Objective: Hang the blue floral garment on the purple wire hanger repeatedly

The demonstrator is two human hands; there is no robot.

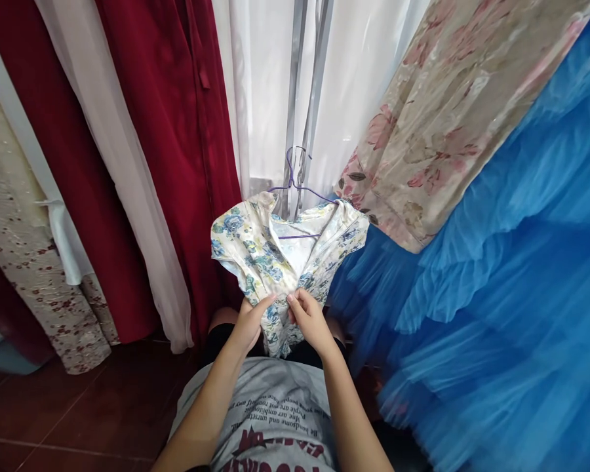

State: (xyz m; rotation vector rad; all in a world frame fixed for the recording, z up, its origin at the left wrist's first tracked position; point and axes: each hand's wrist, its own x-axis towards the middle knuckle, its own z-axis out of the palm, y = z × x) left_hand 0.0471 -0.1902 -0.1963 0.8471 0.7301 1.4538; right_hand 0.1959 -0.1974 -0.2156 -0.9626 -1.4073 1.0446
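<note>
The floral garment [255, 246] hides most of the purple hanger [290, 174].

Fingers [269, 302] pinch blouse [253, 246] (floral); hanger [295, 190] purple

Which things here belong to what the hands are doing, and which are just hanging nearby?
In hand: small white blouse with blue flowers, pinched by left hand and right hand; purple wire hanger carrying it.
Nearby only: dark red drape; frilly blue tulle skirt; beige rose-print fabric.

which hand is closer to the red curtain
Left. The left hand pinches the floral shirt right beside the red curtain; the right hand pinches the same shirt farther over, on the side of the blue ruffled dress.
</note>
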